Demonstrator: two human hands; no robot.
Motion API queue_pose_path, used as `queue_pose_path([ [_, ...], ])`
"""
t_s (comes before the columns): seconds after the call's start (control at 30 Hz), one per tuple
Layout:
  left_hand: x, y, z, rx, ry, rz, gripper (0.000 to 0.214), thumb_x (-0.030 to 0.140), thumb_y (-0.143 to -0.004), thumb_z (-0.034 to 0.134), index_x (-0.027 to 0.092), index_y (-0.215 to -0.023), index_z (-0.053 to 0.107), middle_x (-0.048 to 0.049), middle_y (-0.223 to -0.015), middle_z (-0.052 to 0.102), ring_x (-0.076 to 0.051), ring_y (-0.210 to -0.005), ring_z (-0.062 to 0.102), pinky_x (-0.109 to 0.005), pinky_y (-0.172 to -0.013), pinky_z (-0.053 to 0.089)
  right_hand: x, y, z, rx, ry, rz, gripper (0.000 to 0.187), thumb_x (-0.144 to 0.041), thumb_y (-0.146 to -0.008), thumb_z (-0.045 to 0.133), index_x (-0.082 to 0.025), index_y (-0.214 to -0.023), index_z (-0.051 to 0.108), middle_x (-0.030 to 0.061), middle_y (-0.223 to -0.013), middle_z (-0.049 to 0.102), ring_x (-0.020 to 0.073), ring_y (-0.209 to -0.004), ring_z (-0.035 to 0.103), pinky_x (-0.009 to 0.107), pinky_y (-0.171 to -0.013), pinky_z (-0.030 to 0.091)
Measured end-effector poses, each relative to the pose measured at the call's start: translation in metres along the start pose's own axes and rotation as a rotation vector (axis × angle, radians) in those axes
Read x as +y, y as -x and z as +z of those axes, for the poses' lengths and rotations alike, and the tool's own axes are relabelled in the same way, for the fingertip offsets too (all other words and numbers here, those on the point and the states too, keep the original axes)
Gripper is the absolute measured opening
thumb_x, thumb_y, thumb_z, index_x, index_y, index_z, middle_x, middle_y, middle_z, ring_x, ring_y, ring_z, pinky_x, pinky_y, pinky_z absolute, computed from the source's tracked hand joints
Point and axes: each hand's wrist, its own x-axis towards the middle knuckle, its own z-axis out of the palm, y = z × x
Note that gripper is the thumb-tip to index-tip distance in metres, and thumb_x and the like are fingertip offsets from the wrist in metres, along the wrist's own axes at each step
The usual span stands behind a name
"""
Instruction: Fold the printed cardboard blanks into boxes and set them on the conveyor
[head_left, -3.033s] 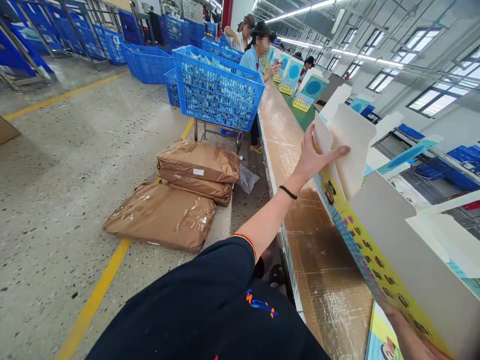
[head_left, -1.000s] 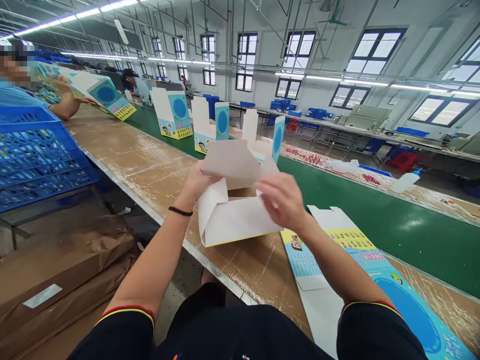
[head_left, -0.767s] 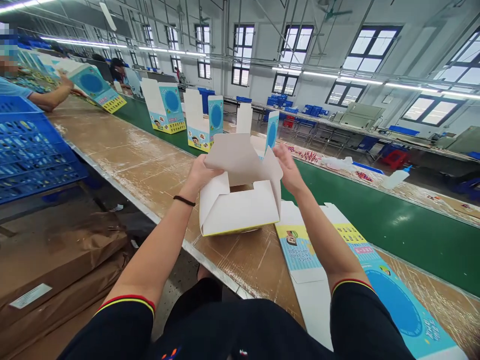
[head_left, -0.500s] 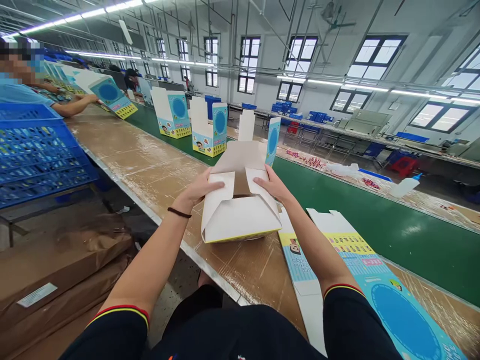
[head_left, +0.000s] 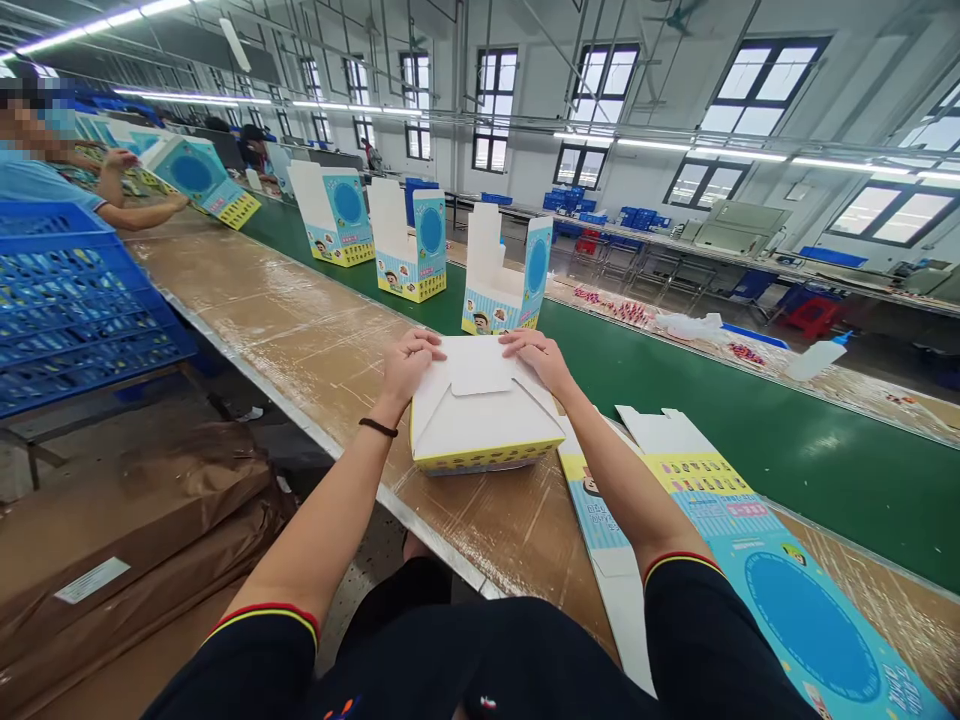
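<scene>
A cardboard box (head_left: 480,425) lies in front of me on the brown-covered table, its white flaps folded over one another and its yellow printed edge towards me. My left hand (head_left: 409,368) grips the far left corner, fingers curled on the top flap. At the far right corner my right hand (head_left: 541,362) does the same, fingertips resting on the flap. The hands hide both far corners. Just beyond stands an open-topped printed box (head_left: 502,290) on the green belt. Flat printed cartons (head_left: 795,600) lie stacked beside my right forearm.
The green conveyor belt (head_left: 675,430) runs along the table's far side, carrying more upright boxes (head_left: 410,255). A blue crate (head_left: 82,300) and brown wrapped bundles (head_left: 150,570) stand on the left. A co-worker (head_left: 45,170) holds a box. A white bottle (head_left: 817,358) lies across the belt.
The far flap has come down over the side flaps, covering the opening. Both hands have moved onto the box's far corners. The co-worker's second hand has risen to their box.
</scene>
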Motion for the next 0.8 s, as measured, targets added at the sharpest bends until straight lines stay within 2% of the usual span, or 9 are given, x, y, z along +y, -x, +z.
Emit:
queue_pose_path([
  [0.03,0.001,0.001,-0.002,-0.066,-0.076,-0.003,0.012,0.035,-0.064,0.062,0.023,-0.062,0.066,-0.0080,-0.107,0.067,-0.033,-0.119,0.062,-0.053,-0.116,0.045,-0.002,0.000,-0.001,-0.036,0.036,-0.001,0.028,-0.034,-0.094,0.055,-0.027,-0.103,0.080,0.0060,-0.139,0.070,0.0282,-0.147,0.048,0.048,-0.126,0.033],
  [0.07,0.003,0.001,-0.004,-0.138,-0.164,-0.001,0.016,0.037,-0.064,0.066,0.023,-0.070,0.068,-0.0083,-0.116,0.065,-0.034,-0.126,0.059,-0.053,-0.120,0.042,-0.004,-0.001,-0.001,-0.075,0.081,0.001,0.032,-0.038,-0.091,0.063,-0.026,-0.117,0.078,0.0073,-0.148,0.065,0.0297,-0.150,0.044,0.049,-0.127,0.032],
  [0.13,0.008,-0.001,-0.007,-0.270,-0.353,0.006,0.042,0.042,-0.061,0.076,0.023,-0.098,0.072,-0.0098,-0.131,0.059,-0.037,-0.137,0.051,-0.054,-0.124,0.037,-0.008,-0.003,-0.001,-0.142,0.195,0.029,0.065,-0.042,-0.084,0.075,-0.023,-0.145,0.064,0.0124,-0.160,0.052,0.0328,-0.154,0.037,0.052,-0.128,0.029],
  [0.2,0.012,-0.004,-0.007,-0.362,-0.519,0.004,0.075,0.046,-0.058,0.083,0.023,-0.127,0.064,-0.0130,-0.141,0.054,-0.040,-0.143,0.044,-0.055,-0.125,0.035,-0.013,-0.004,0.003,-0.175,0.310,0.069,0.085,-0.042,-0.082,0.079,-0.021,-0.158,0.049,0.0161,-0.164,0.045,0.0353,-0.156,0.031,0.055,-0.128,0.028],
  [0.27,0.016,-0.005,-0.004,-0.413,-0.666,0.003,0.091,0.048,-0.060,0.086,0.023,-0.142,0.055,-0.0160,-0.147,0.051,-0.043,-0.143,0.042,-0.057,-0.122,0.037,-0.017,-0.005,0.008,-0.177,0.416,0.096,0.089,-0.041,-0.083,0.078,-0.022,-0.162,0.043,0.0174,-0.165,0.042,0.0373,-0.157,0.027,0.059,-0.126,0.030],
  [0.37,0.021,-0.003,0.001,-0.431,-0.855,0.013,0.096,0.050,-0.062,0.087,0.024,-0.147,0.051,-0.0188,-0.151,0.050,-0.047,-0.139,0.046,-0.059,-0.117,0.039,-0.022,-0.006,0.013,-0.175,0.553,0.128,0.089,-0.041,-0.083,0.080,-0.024,-0.161,0.042,0.0187,-0.162,0.042,0.0402,-0.155,0.028,0.062,-0.122,0.034],
  [0.47,0.027,0.000,0.005,-0.437,-0.943,0.025,0.099,0.053,-0.063,0.088,0.026,-0.150,0.049,-0.0199,-0.152,0.051,-0.049,-0.137,0.048,-0.060,-0.115,0.040,-0.021,-0.007,0.014,-0.188,0.613,0.118,0.086,-0.043,-0.082,0.081,-0.027,-0.158,0.045,0.0178,-0.158,0.045,0.0418,-0.151,0.033,0.064,-0.118,0.036],
  [0.63,0.032,0.002,0.004,-0.463,-0.951,0.046,0.105,0.058,-0.062,0.088,0.023,-0.152,0.047,-0.0241,-0.153,0.051,-0.052,-0.140,0.046,-0.064,-0.117,0.035,-0.016,-0.009,0.010,-0.201,0.589,0.074,0.087,-0.047,-0.081,0.084,-0.030,-0.157,0.046,0.0166,-0.158,0.045,0.0428,-0.151,0.033,0.065,-0.116,0.039],
  [0.8,0.023,-0.001,0.001,-0.429,-0.866,0.034,0.097,0.064,-0.069,0.082,0.022,-0.151,0.050,-0.0218,-0.152,0.051,-0.048,-0.142,0.045,-0.059,-0.120,0.034,-0.017,-0.011,0.013,-0.219,0.572,0.076,0.096,-0.049,-0.076,0.088,-0.029,-0.159,0.044,0.0182,-0.160,0.044,0.0430,-0.153,0.030,0.067,-0.117,0.038],
])
